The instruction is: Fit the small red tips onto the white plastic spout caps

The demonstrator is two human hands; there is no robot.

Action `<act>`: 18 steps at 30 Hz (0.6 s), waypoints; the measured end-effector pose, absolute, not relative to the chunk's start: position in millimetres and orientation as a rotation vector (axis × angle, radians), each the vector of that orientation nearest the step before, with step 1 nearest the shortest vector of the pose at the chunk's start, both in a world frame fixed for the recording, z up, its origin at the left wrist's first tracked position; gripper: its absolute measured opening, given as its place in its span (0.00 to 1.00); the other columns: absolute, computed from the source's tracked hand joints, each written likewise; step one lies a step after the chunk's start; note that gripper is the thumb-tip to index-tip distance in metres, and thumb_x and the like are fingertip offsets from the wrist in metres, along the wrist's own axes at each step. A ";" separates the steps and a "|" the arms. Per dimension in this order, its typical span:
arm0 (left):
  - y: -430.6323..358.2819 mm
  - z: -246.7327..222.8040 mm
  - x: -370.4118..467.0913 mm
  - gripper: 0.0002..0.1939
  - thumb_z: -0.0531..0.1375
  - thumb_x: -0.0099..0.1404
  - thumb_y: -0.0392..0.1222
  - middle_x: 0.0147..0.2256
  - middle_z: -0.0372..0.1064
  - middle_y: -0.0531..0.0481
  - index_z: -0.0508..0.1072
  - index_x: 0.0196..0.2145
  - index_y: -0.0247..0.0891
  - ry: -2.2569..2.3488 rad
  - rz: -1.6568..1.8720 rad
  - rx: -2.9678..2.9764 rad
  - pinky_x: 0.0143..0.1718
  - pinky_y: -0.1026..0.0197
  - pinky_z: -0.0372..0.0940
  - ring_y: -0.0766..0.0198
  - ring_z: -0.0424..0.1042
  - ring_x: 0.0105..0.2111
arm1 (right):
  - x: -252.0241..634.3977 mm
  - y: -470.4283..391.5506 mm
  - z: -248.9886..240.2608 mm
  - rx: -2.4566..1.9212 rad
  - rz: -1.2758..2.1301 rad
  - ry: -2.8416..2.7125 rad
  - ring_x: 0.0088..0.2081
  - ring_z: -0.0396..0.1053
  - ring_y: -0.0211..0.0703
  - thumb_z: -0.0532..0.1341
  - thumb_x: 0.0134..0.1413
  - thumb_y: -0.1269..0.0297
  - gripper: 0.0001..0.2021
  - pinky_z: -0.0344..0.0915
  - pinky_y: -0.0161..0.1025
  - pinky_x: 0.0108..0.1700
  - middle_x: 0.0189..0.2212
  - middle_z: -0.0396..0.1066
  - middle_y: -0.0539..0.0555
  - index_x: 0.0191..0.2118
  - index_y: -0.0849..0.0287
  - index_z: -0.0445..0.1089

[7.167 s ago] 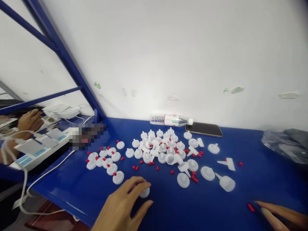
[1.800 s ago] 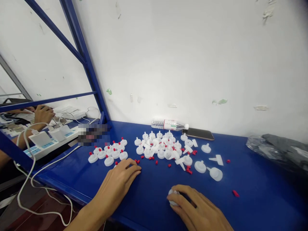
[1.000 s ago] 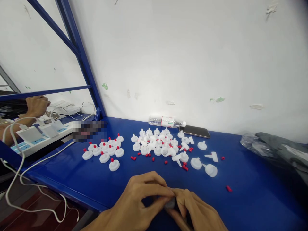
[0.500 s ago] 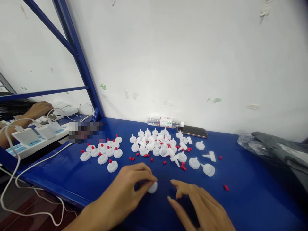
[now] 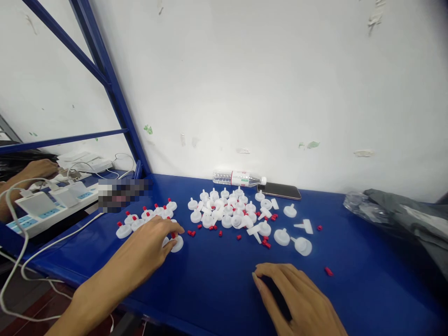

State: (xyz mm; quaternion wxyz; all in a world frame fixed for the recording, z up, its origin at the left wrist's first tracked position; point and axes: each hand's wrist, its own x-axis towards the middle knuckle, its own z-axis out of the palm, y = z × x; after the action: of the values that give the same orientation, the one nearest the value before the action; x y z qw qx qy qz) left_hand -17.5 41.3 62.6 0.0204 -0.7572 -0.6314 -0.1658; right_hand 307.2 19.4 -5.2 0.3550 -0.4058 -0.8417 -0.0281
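My left hand (image 5: 159,235) is over the near right end of a group of white round caps with red tips (image 5: 123,229). Its thumb and index finger stand apart around the red tip of one such white cap (image 5: 178,244), which rests on the blue table (image 5: 217,284). Part of the group is hidden behind that hand. My right hand (image 5: 294,294) rests low over the table on the right, its thumb and index fingertips drawn together with nothing visible between them. Between and beyond the hands lies a heap of white nozzle caps without red tips (image 5: 227,220).
Loose red tips (image 5: 266,244) lie along the heap's near side. Behind it are a clear bottle (image 5: 241,178) and a phone (image 5: 280,190). Grey fabric (image 5: 395,214) lies at right. At left are a power strip (image 5: 38,218), white cables and another person's hand (image 5: 42,168).
My left hand has carried the white cap leftward to the red-tipped group, and its fingers have parted. My right hand's thumb and index finger have come closer together.
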 end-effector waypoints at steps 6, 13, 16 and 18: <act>37.8 67.8 28.1 0.12 0.59 0.70 0.43 0.47 0.75 0.42 0.80 0.47 0.41 -1.775 -0.577 -2.375 0.51 0.45 0.68 0.47 0.70 0.50 | 307.7 21.0 -8.3 -1.054 -0.062 -2.182 0.38 0.80 0.43 0.52 0.70 0.67 0.12 0.75 0.38 0.40 0.40 0.80 0.50 0.46 0.51 0.73; 60.7 68.5 110.2 0.32 0.58 0.64 0.25 0.56 0.64 0.41 0.62 0.63 0.45 -1.305 -0.332 -2.672 0.50 0.51 0.70 0.51 0.65 0.53 | 306.4 19.6 -9.6 -1.052 -0.063 -2.112 0.36 0.78 0.42 0.55 0.69 0.66 0.08 0.73 0.37 0.39 0.37 0.79 0.49 0.44 0.51 0.72; 78.7 70.0 116.3 0.39 0.61 0.51 0.20 0.55 0.63 0.35 0.64 0.60 0.38 -1.101 -0.098 -2.610 0.46 0.51 0.70 0.46 0.65 0.51 | 307.6 18.8 -7.5 -1.130 -0.099 -2.027 0.33 0.78 0.42 0.55 0.70 0.65 0.08 0.73 0.37 0.37 0.35 0.79 0.48 0.44 0.51 0.72; 90.1 71.0 115.7 0.36 0.61 0.48 0.18 0.54 0.64 0.35 0.68 0.55 0.37 -1.028 -0.046 -2.611 0.44 0.52 0.70 0.46 0.66 0.50 | 308.5 18.8 -6.4 -1.191 -0.125 -1.979 0.33 0.78 0.43 0.54 0.70 0.63 0.09 0.72 0.38 0.35 0.35 0.79 0.49 0.43 0.51 0.72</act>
State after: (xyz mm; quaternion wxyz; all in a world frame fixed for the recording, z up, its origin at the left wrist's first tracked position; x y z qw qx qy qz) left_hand 115.7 90.1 71.0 0.1667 -0.9174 -0.3611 -0.0163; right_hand 308.5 18.8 -6.4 0.4025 -0.4715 -0.7830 -0.0495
